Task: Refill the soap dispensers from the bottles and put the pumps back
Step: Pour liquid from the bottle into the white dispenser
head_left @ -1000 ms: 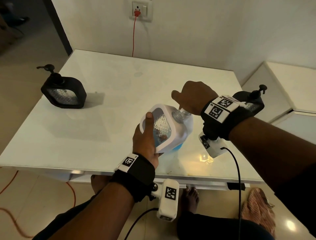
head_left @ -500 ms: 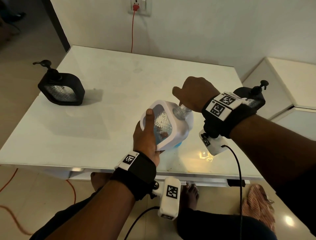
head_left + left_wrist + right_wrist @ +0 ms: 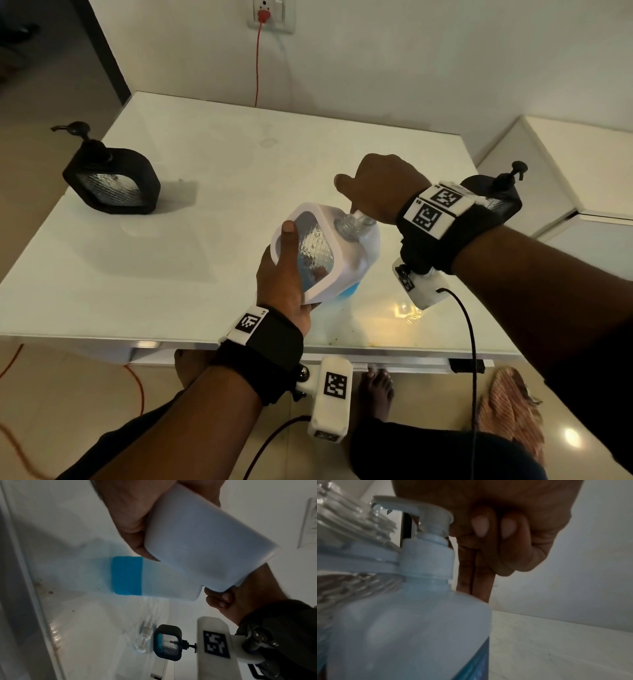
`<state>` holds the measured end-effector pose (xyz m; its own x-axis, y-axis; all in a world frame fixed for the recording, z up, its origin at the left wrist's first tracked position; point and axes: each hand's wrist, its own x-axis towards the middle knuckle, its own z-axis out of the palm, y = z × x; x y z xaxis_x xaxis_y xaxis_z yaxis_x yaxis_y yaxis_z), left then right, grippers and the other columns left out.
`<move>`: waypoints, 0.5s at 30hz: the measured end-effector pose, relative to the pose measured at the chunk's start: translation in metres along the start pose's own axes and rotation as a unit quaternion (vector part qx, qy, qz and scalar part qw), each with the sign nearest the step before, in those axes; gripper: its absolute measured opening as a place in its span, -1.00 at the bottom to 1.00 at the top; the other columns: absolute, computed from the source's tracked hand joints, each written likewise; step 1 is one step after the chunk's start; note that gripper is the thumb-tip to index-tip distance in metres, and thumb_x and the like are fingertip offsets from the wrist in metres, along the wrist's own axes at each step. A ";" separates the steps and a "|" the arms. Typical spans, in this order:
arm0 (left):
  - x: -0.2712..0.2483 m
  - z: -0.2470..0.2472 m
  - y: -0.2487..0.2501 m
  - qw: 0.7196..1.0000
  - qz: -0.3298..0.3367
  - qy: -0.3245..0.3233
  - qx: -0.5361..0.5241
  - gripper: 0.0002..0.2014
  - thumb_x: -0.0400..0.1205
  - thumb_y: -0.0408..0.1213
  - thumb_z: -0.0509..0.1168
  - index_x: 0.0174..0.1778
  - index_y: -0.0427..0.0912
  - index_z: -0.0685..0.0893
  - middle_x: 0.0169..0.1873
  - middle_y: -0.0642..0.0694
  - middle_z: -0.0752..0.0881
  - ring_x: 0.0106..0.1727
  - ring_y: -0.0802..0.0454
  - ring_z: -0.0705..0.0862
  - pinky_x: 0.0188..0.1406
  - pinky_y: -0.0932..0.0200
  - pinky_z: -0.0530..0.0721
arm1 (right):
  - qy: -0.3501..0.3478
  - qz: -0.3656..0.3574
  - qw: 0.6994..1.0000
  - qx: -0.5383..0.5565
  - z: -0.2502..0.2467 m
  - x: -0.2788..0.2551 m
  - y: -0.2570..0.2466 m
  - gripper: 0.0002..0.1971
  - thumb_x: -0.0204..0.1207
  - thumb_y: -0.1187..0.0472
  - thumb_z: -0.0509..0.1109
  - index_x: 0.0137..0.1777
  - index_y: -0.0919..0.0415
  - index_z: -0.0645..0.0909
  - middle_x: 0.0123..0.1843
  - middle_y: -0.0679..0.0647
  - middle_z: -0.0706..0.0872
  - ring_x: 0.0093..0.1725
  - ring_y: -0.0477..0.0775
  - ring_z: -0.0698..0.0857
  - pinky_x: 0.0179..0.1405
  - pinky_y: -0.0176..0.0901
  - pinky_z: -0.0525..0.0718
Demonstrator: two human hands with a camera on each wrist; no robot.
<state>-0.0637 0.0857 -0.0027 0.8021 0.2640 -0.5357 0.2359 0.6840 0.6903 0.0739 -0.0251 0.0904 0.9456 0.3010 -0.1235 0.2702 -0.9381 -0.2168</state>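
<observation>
Fingers of the left hand (image 3: 282, 274) wrap the white, rounded-square dispenser (image 3: 322, 253), tilted above the glossy white table (image 3: 171, 240) against the refill bottle's pump.

Left wrist view: a translucent bottle (image 3: 154, 577) with a blue band stands beneath it.

Right wrist view: the right hand (image 3: 496, 527), fingers curled, presses the smooth plastic pump head (image 3: 423, 511).

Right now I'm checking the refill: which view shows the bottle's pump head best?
The right wrist view: the pump head fills it, under the right hand. In the head view the hand covers it; the left wrist view misses it.
</observation>
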 end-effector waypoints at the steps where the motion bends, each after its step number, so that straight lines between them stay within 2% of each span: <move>1: 0.000 0.000 0.000 1.000 0.000 0.001 0.002 -0.56 0.74 0.24 0.27 0.47 0.14 0.68 0.28 -0.09 0.83 0.26 -0.19 0.81 -0.19 -0.06 0.86 | 0.006 0.000 1.000 -0.003 0.000 -0.001 0.000 -0.53 0.56 -0.23 0.16 -0.28 0.15 0.61 -0.11 0.13 0.79 -0.11 0.25 0.70 -0.11 -0.01 0.62; 3: 0.000 0.001 -0.001 1.000 -0.003 0.002 0.004 -0.56 0.74 0.24 0.27 0.47 0.15 0.68 0.28 -0.09 0.83 0.27 -0.20 0.81 -0.20 -0.05 0.86 | 0.008 0.002 1.000 -0.004 0.000 -0.002 0.000 -0.52 0.59 -0.24 0.15 -0.28 0.15 0.59 -0.11 0.13 0.77 -0.11 0.25 0.70 -0.12 -0.02 0.59; 7: 0.000 0.002 0.001 1.000 -0.003 -0.002 0.008 -0.54 0.72 0.27 0.28 0.45 0.15 0.69 0.28 -0.09 0.83 0.27 -0.21 0.81 -0.14 -0.11 0.88 | -0.030 0.003 0.999 0.018 -0.005 0.001 0.001 -0.40 0.62 -0.39 0.09 -0.28 0.12 0.59 -0.12 0.12 0.73 -0.10 0.21 0.68 -0.03 0.04 0.61; 9: 0.000 0.002 0.001 1.000 -0.001 -0.005 0.009 -0.55 0.72 0.26 0.28 0.45 0.16 0.69 0.28 -0.08 0.83 0.27 -0.20 0.81 -0.13 -0.10 0.88 | -0.051 -0.001 0.999 0.007 -0.006 0.002 0.001 -0.38 0.62 -0.43 0.07 -0.21 0.11 0.60 -0.17 0.07 0.65 -0.08 0.21 0.65 -0.02 0.04 0.59; 11: 0.001 0.002 0.002 1.000 -0.001 -0.005 0.007 -0.57 0.73 0.25 0.27 0.45 0.17 0.69 0.28 -0.07 0.83 0.26 -0.18 0.81 -0.15 -0.07 0.87 | -0.048 -0.001 0.999 0.002 -0.006 0.002 0.000 -0.41 0.63 -0.38 0.08 -0.20 0.12 0.61 -0.20 0.07 0.64 -0.11 0.20 0.64 -0.08 0.01 0.54; 13: 0.001 0.003 0.002 1.000 0.001 0.001 0.008 -0.59 0.74 0.24 0.27 0.43 0.17 0.68 0.26 -0.06 0.83 0.23 -0.16 0.81 -0.21 -0.03 0.87 | -0.027 0.005 1.000 0.009 -0.005 0.001 -0.002 -0.49 0.62 -0.27 0.15 -0.28 0.14 0.58 -0.17 0.11 0.71 -0.15 0.22 0.66 -0.14 -0.03 0.53; 15: 0.002 0.003 0.002 1.000 0.003 0.006 0.009 -0.60 0.75 0.23 0.26 0.43 0.17 0.68 0.25 -0.06 0.83 0.23 -0.15 0.82 -0.22 -0.02 0.86 | -0.015 0.010 1.000 0.003 -0.004 -0.001 -0.003 -0.58 0.59 -0.15 0.20 -0.32 0.16 0.53 -0.22 0.11 0.69 -0.21 0.21 0.63 -0.19 -0.06 0.50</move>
<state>-0.0603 0.0861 -0.0006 0.7966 0.2766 -0.5375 0.2412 0.6699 0.7022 0.0732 -0.0235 0.0954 0.9449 0.2873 -0.1571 0.2500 -0.9428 -0.2204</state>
